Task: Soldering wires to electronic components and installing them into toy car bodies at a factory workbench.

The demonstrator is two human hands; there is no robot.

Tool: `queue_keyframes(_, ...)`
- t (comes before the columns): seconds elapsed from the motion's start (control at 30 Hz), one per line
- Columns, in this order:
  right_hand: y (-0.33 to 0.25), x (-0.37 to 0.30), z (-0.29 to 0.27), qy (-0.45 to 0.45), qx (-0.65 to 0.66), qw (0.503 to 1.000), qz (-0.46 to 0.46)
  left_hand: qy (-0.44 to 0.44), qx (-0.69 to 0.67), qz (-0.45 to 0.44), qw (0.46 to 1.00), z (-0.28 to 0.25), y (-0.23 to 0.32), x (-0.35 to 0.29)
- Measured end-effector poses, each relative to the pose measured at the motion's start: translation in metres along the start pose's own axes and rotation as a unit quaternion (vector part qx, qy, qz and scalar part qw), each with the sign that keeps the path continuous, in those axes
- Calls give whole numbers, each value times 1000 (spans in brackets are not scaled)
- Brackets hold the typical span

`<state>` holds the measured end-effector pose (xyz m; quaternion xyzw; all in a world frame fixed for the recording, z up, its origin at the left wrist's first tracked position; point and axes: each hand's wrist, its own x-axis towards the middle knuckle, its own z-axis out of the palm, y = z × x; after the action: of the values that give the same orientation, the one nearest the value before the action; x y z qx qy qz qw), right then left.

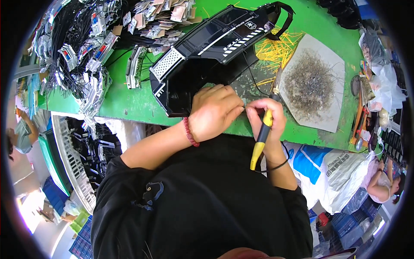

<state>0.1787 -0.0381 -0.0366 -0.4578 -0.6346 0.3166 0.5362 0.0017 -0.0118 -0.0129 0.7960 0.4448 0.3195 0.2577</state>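
Observation:
My right hand is wrapped round a yellow and black soldering iron, its cord end hanging toward me and its tip pointing away. The thumb and forefinger of that hand also pinch near the fingertips of my left hand. My left hand's fingers are closed on a thin dark wire, of which only a short bit shows between the hands. Just beyond my left hand lies a black toy vehicle body shell with white markings, tilted so its hollow inside shows. A thin black wire runs down from the shell toward my hands.
Yellow solder-like strands lie beside a grey board heaped with dark wire scraps. Wired silver light-bar parts and small boards pile up at the far left. Tools lie along the right edge of the green table.

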Motion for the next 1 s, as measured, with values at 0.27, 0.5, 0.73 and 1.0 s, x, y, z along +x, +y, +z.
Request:
queue_keyframes(0.27, 2, 0, -6, 4, -1, 1000, 14, 32, -49, -15, 998, -1, 0, 3)
queue_keyframes(0.5, 4, 0, -6, -15, 16, 999, -34, 27, -64, -20, 997, -3, 0, 3)
queue_keyframes(0.73, 4, -1, -5, 11, 23, 998, -50, 29, -83, -24, 996, -2, -2, 2)
queue_keyframes(1.0, 3, 1, -3, 21, -10, 997, -75, 25, -78, -40, 996, -1, -2, 0)
